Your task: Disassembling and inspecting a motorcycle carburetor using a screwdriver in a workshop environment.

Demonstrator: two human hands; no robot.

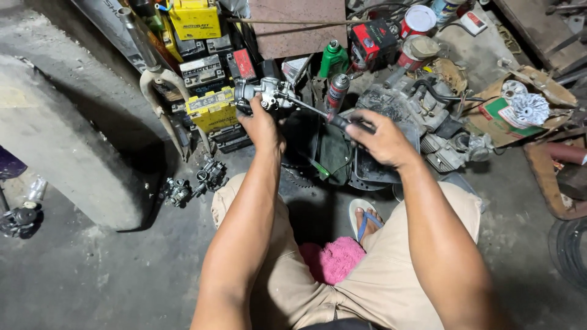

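Observation:
My left hand (262, 129) grips a grey metal carburetor (266, 95), held up above a dark oil pan (330, 153). My right hand (380, 139) is closed on the dark handle of a screwdriver (318, 113); its thin shaft runs left and its tip meets the carburetor. Both forearms reach forward from my lap over my beige trousers. A pink cloth (333, 260) lies between my knees beside my sandalled foot (365, 218).
Yellow and black batteries (211, 110) are stacked behind. A spray can (336, 91), a green bottle (333, 59) and an engine block (422, 110) stand to the right. Two more carburetors (195, 183) lie on the floor left, by a concrete ledge (67, 146).

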